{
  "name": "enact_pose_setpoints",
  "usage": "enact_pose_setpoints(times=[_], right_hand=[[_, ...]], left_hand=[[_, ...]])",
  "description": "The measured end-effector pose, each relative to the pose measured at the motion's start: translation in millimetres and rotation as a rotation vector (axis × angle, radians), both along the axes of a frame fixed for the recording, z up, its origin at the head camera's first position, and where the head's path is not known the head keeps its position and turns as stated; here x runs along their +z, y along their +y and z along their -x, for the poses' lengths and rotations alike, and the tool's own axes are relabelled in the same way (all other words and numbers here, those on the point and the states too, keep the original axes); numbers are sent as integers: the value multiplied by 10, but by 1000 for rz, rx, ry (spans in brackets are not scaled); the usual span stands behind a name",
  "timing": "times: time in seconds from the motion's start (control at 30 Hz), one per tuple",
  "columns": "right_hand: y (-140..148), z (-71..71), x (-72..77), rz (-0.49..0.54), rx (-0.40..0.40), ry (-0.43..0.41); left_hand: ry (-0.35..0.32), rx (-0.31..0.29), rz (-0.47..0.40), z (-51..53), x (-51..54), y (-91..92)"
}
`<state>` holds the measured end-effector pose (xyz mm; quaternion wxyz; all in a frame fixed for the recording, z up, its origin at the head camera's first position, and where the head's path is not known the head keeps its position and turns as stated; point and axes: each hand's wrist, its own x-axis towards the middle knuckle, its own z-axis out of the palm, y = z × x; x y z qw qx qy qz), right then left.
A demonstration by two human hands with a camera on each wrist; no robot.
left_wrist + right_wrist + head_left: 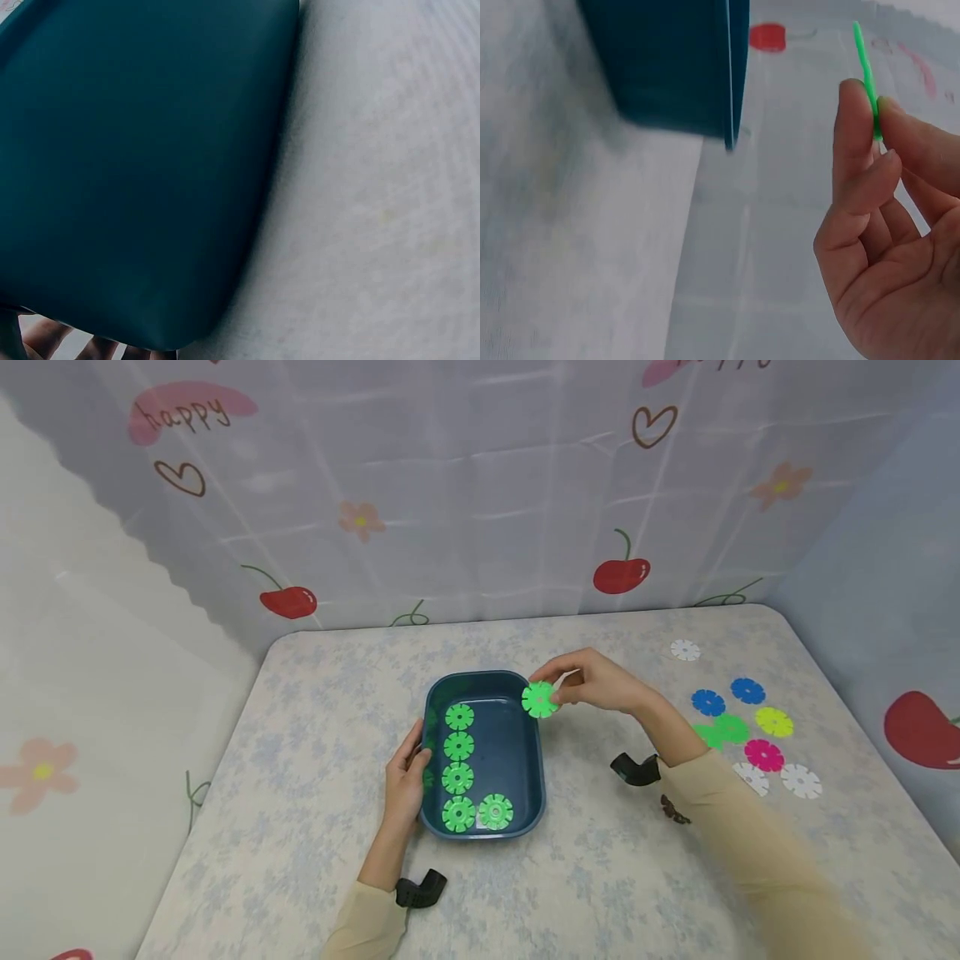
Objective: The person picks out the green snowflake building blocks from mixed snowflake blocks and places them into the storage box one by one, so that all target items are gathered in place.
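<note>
A dark blue tray (487, 760) stands on the table, with several green notched discs (459, 746) in a column along its left side. One more green disc (496, 812) lies at its near right corner. My left hand (406, 781) grips the left wall, thumb over the rim; in the left wrist view only some fingers (49, 337) show below the tray's wall (142, 172). Between thumb and index finger, my right hand (596, 681) pinches a green notched disc (539, 700) at the tray's upper right rim. The right wrist view shows this disc (865, 67) edge-on.
To the right lie loose discs: blue (708, 702), yellow (774, 722), pink (764, 755), green (731, 727) and white (801, 781). Another white disc (685, 650) sits farther back. The right sleeve (742, 835) partly covers this side. A printed curtain (480, 510) hangs behind the table.
</note>
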<state>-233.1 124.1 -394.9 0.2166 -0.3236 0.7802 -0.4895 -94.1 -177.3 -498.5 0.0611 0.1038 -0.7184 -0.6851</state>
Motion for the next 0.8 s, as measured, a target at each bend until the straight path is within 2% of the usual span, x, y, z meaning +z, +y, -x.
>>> enact_pose_setpoints(times=[0.17,0.37,0.5,0.8], right_hand=[[-346,-45,-31,-30,180,25],[-672,-80,-110,-112,330,35],[-820,-121,-200,-198,384,18],[-984,-173,-329,-320,431,111]], left_hand=[[-4,-1,1,-9,-6,-4],[3,2,-10,-11,7,0],[3,3,-17,-3,13,6],[12,-9,-14,1,6,8]])
